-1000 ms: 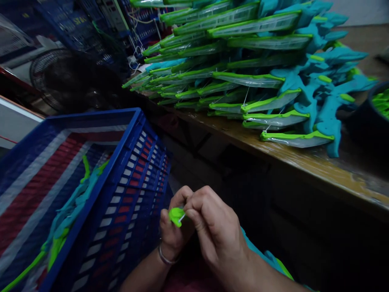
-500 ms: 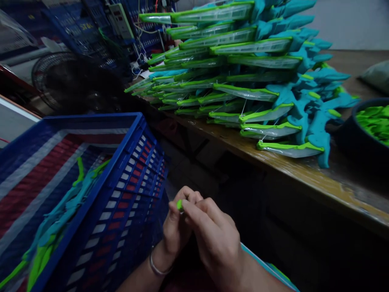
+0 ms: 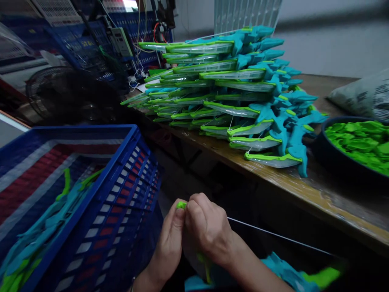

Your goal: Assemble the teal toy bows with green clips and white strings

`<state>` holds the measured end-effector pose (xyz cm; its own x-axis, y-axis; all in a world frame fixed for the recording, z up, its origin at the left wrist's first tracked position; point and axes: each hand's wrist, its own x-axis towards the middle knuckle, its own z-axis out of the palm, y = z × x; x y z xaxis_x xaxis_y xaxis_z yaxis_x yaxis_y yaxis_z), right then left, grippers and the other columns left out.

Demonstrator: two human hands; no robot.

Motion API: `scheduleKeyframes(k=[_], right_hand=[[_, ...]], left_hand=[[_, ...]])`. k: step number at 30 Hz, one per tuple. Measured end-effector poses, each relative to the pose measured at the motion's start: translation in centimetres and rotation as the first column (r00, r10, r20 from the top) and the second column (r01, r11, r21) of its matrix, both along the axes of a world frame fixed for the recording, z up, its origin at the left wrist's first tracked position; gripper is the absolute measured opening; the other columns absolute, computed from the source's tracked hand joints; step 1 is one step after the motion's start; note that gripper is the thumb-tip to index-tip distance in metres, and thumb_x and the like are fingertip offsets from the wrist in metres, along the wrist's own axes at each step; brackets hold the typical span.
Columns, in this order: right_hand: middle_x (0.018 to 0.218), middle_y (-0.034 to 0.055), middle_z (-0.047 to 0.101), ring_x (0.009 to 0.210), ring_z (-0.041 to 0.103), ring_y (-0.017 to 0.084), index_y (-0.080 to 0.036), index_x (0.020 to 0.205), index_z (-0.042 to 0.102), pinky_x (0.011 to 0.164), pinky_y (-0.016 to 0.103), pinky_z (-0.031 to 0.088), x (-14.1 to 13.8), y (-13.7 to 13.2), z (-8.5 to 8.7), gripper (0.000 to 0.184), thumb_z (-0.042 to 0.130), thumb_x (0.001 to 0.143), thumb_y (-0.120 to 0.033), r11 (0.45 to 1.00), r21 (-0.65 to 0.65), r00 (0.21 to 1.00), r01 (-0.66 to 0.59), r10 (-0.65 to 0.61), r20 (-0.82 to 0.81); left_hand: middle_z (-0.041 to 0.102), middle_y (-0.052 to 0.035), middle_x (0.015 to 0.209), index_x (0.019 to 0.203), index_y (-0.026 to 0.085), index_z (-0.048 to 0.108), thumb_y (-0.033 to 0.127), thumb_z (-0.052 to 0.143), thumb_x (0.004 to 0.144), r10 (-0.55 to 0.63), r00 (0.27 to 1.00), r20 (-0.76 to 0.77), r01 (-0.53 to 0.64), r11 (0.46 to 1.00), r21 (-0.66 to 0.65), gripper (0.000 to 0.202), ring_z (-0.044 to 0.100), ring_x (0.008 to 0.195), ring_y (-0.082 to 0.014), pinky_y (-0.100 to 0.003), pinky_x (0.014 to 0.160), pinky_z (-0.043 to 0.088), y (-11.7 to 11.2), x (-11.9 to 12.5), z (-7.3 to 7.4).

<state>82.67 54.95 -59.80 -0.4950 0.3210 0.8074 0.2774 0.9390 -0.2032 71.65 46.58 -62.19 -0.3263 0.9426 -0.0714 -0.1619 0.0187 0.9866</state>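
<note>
Low in the middle, my left hand (image 3: pixel 169 243) and my right hand (image 3: pixel 206 229) are closed together over a small bright green plastic piece (image 3: pixel 181 205) that peeks out above the fingertips. A thin pale string (image 3: pixel 273 234) runs from my right hand off to the right. Below my hands lies a teal and green toy part (image 3: pixel 273 271) on my lap, partly hidden by my wrists. On the wooden bench (image 3: pixel 273 182) behind stands a tall stack of teal and green toy bows (image 3: pixel 231 93).
A blue plastic crate (image 3: pixel 121 190) at the left holds a striped liner and several teal and green parts. A dark bowl of green pieces (image 3: pixel 358 142) sits on the bench at the right, a grey sack behind it. A black fan (image 3: pixel 69 95) stands at the back left.
The view has tilted up and right, so the bowl and sack show more. My hands have closed tighter over the green piece, and a taut string now shows to the right.
</note>
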Motion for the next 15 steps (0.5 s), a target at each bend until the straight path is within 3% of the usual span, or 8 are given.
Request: scheduleKeyframes(k=[3, 5, 7, 9, 11, 15], right_hand=[[0.081, 0.0083, 0.057, 0.071, 0.054, 0.02, -0.015, 0.094, 0.052, 0.057, 0.03, 0.047, 0.4, 0.6, 1.8, 0.018, 0.038, 0.102, -0.009, 0.999, -0.02, 0.999, -0.039, 0.039, -0.038], [0.083, 0.006, 0.057, 0.073, 0.057, 0.017, -0.019, 0.087, 0.05, 0.058, 0.027, 0.047, 1.3, 1.0, 4.0, 0.02, 0.039, 0.103, -0.011, 0.997, -0.077, 0.994, 0.013, -0.022, -0.108], [0.085, 0.0035, 0.059, 0.071, 0.06, 0.014, -0.021, 0.083, 0.048, 0.057, 0.025, 0.046, 2.2, 1.5, 6.2, 0.021, 0.043, 0.102, -0.013, 0.975, -0.178, 0.973, 0.132, -0.162, -0.163], [0.085, 0.0022, 0.06, 0.068, 0.06, 0.012, -0.021, 0.085, 0.049, 0.056, 0.023, 0.045, 2.7, 1.9, 7.2, 0.018, 0.047, 0.1, -0.011, 0.952, -0.241, 0.953, 0.191, -0.238, -0.185], [0.087, 0.0032, 0.061, 0.071, 0.062, 0.013, -0.021, 0.092, 0.049, 0.058, 0.023, 0.047, 2.5, 2.1, 6.7, 0.014, 0.047, 0.099, -0.009, 0.967, -0.227, 0.966, 0.116, -0.163, -0.199], [0.096, 0.0077, 0.065, 0.083, 0.065, 0.015, -0.019, 0.098, 0.048, 0.065, 0.023, 0.053, 1.1, 1.1, 2.9, 0.01, 0.046, 0.102, -0.01, 0.968, -0.242, 0.982, -0.066, 0.02, -0.188]], left_hand=[[0.066, -0.0047, 0.109, 0.123, 0.025, 0.061, 0.048, 0.051, 0.102, 0.077, 0.991, -0.105, -0.077, 0.997, 0.0, 0.032, 0.063, 0.096, -0.0184, -0.025, 0.082, 0.053, 0.5, 0.2, 0.5], [0.067, -0.0044, 0.107, 0.128, 0.027, 0.058, 0.047, 0.052, 0.102, 0.089, 0.993, -0.079, -0.087, 0.996, 0.021, 0.033, 0.066, 0.085, -0.0165, -0.024, 0.074, 0.055, 1.0, 0.1, 0.6], [0.066, -0.0025, 0.098, 0.122, 0.027, 0.06, 0.044, 0.051, 0.102, 0.032, 0.999, -0.018, -0.031, 0.999, 0.033, 0.028, 0.064, 0.066, -0.0128, -0.024, 0.061, 0.054, 1.3, -0.2, 0.4], [0.063, -0.0017, 0.1, 0.109, 0.025, 0.063, 0.039, 0.052, 0.102, -0.032, 0.998, 0.055, 0.029, 0.997, 0.069, 0.019, 0.06, 0.056, -0.0101, -0.025, 0.054, 0.054, 1.5, -0.5, 0.1], [0.059, -0.0018, 0.109, 0.099, 0.023, 0.065, 0.034, 0.057, 0.1, -0.041, 0.992, 0.12, 0.027, 0.993, 0.113, 0.014, 0.061, 0.059, -0.0093, -0.024, 0.054, 0.055, 1.5, -0.8, -0.1], [0.06, -0.0004, 0.1, 0.092, 0.023, 0.071, 0.028, 0.066, 0.095, 0.035, 0.99, 0.134, -0.055, 0.987, 0.149, 0.008, 0.063, 0.081, -0.0117, -0.02, 0.074, 0.054, 1.6, -1.1, 0.0]])
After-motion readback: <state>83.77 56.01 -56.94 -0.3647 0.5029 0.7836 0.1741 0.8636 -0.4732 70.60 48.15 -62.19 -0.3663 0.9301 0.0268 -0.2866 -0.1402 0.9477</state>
